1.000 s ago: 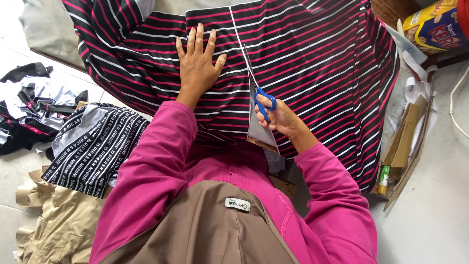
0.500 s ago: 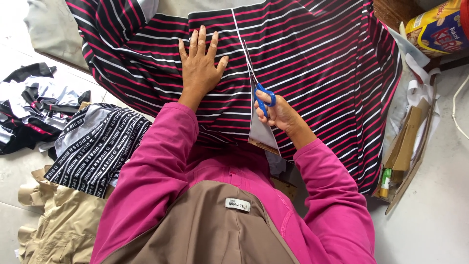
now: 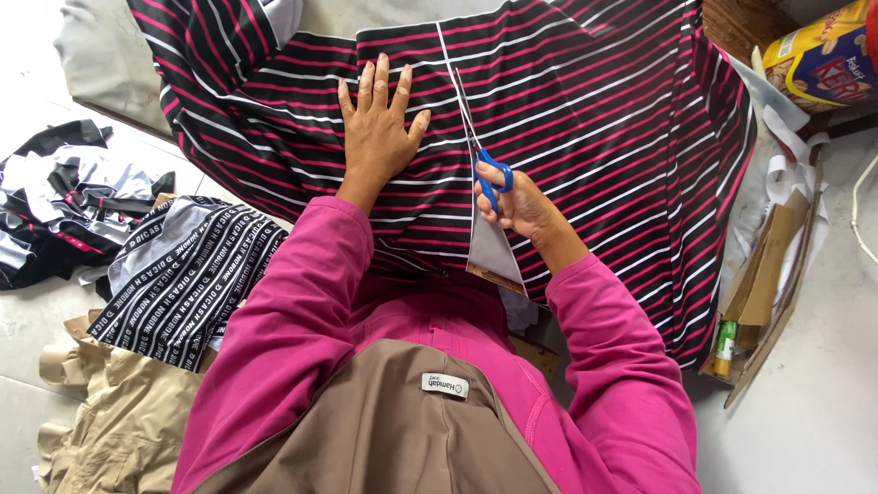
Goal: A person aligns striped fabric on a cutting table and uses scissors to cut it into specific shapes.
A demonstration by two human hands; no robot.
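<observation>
Right hand (image 3: 519,203) gripping blue-handled scissors (image 3: 485,160) in a cut through striped fabric (image 3: 585,119).

Fingers are closed through the scissor loops, blades pointing toward 11 o'clock along a white chalk line (image 3: 450,64), with the slit open behind them at 6 o'clock. Left hand (image 3: 377,128) lies flat, fingers spread wide, pressing the black cloth with pink and white stripes, at 9 o'clock of the scissors. Black-and-white printed cloth (image 3: 178,284) lies at 8 o'clock, cardboard pieces (image 3: 768,274) at 3 o'clock.
</observation>
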